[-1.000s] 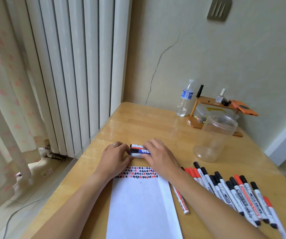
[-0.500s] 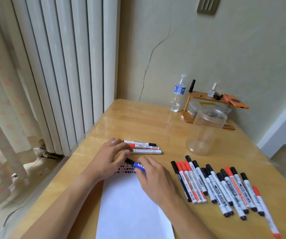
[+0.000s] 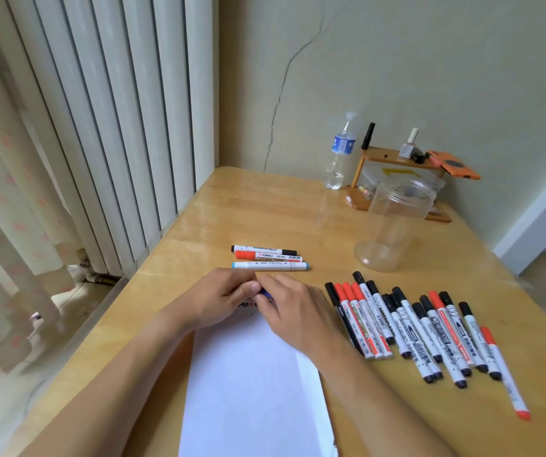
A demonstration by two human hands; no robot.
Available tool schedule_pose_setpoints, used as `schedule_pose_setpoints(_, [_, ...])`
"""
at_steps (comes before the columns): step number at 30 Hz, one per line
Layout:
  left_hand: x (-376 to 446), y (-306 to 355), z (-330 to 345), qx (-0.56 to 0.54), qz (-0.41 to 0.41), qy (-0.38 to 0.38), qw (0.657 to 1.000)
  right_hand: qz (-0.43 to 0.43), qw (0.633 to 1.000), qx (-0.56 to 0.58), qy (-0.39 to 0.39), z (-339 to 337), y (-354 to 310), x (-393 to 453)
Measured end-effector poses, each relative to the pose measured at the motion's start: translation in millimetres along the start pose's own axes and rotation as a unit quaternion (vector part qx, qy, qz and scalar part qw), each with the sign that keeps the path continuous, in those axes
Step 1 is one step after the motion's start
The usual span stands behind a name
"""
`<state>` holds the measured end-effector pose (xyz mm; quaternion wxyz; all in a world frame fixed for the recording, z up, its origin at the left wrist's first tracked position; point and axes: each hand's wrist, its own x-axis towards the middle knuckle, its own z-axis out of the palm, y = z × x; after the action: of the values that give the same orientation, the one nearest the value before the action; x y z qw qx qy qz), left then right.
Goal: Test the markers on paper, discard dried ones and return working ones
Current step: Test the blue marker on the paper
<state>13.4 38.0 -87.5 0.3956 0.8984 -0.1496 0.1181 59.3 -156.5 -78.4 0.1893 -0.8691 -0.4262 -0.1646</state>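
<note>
Hands [image 3: 258, 298] grip blue marker [image 3: 266, 294] over paper [image 3: 252, 384] (wooden table [image 3: 265, 209]).

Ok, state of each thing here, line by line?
blue marker: held between both hands over the paper's top edge
left hand: pinching the marker
right hand: gripping the marker
jar: upright, lid off, empty
water bottle: upright, capped
three markers: capped, lying apart
marker row: capped, lying flat

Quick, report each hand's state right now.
Left hand: fingers curled, pinching one end of the blue marker.
Right hand: fingers curled round the same blue marker, over the paper.
</note>
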Motion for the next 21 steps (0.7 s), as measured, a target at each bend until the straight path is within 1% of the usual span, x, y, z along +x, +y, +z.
schedule_pose_setpoints(7, [3.8,-4.4,3.4,0.025,0.018,0.045,0.999,-0.017,1.000,0.009,-0.016,-0.9,3.7,6.1])
schedule_pose_setpoints(11, [1.9,-1.3,-2.3,0.038,0.041,0.072,0.996,-0.008,1.000,-0.022,-0.011,-1.6,8.8,6.4])
schedule_pose_setpoints(13, [1.3,-3.7,-10.2,0.056,0.028,0.100,0.993,0.012,0.999,-0.040,0.005,-6.2,16.8,6.3])
schedule_pose_setpoints(15, [-0.3,-6.6,-16.1,0.042,-0.002,0.111,0.993,0.026,0.999,-0.042,0.011,-15.0,23.0,5.7])
schedule_pose_setpoints(17, [-2.2,-7.4,-16.8,0.049,-0.003,0.090,0.995,0.049,0.999,-0.008,0.017,-21.0,25.7,5.2])
schedule_pose_setpoints(19, [-2.5,-8.2,-12.3,0.081,0.007,0.042,0.996,0.069,0.997,0.039,0.022,-23.0,23.7,3.1])
schedule_pose_setpoints(21, [-2.3,-10.2,-6.4,0.099,0.008,0.003,0.995,0.088,0.995,0.051,0.016,-22.6,19.1,1.5])
